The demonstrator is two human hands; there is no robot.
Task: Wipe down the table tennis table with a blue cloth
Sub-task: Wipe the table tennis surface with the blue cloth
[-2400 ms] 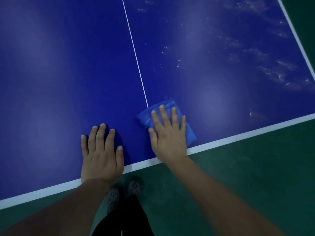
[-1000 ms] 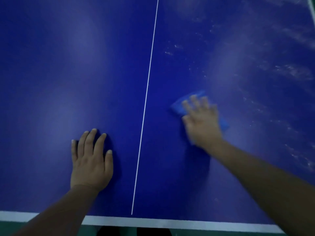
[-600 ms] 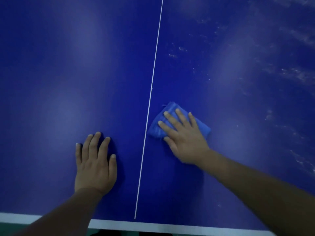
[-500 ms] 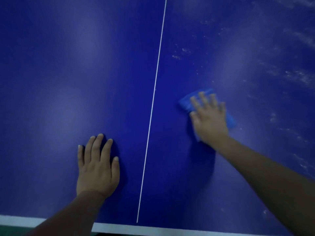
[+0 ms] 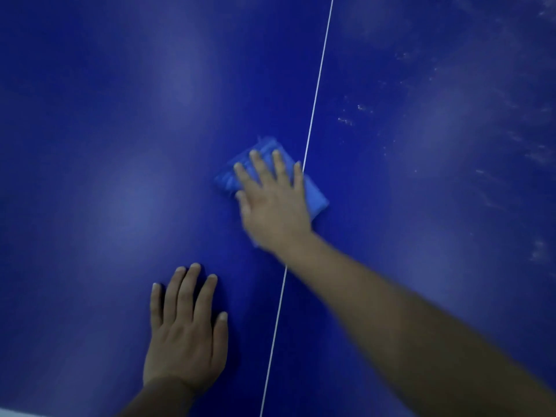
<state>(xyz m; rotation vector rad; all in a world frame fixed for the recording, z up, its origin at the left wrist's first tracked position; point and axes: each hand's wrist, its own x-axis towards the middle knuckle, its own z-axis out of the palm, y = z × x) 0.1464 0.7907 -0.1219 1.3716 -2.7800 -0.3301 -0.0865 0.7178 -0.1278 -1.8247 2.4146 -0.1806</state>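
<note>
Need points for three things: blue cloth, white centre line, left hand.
blue cloth (image 5: pixel 316 195): head view, exposed right corner beside the right hand.
white centre line (image 5: pixel 319 73): head view, upper stretch above the cloth.
left hand (image 5: pixel 185 341): head view, back of the hand, flat on the table.

No legible text, label, brand or number anywhere on the table (image 5: pixel 120 145).

This looked like a table tennis hall or games room. A dark blue table tennis table (image 5: pixel 120 145) filled almost the whole view, with the thin white centre line (image 5: pixel 313 115) running down its surface. A sliver of the table's white edge line (image 5: pixel 9 413) showed at the near-left corner.
</note>
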